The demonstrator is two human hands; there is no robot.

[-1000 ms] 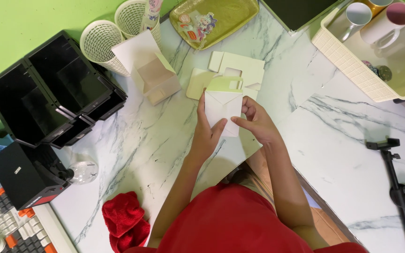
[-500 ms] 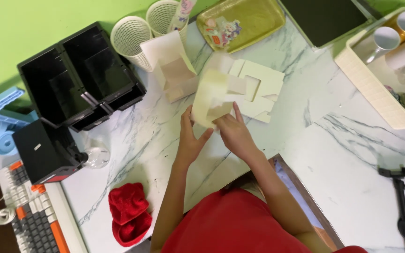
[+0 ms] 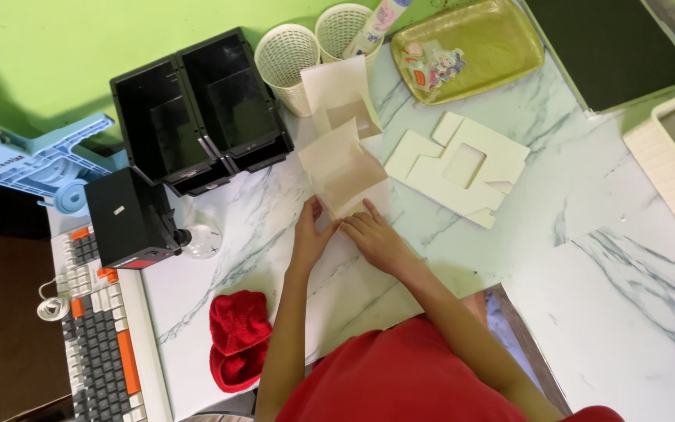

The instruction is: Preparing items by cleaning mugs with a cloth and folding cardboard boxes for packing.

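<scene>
White marble tabletop (image 3: 587, 258), green wall behind. Mid-fold: left hand (image 3: 308, 234) and right hand (image 3: 375, 238) pressed, fingers spread flat, on cream card box (image 3: 343, 172) at frame centre. Next, probably, firm creasing of flaps.

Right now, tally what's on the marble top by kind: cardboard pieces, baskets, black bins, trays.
Cardboard pieces: 3 (folded box at the hands, box behind it, flat cut-out sheet)
White mesh baskets: 2
Black bins: 2
Yellow tray: 1
Total: 8
</scene>
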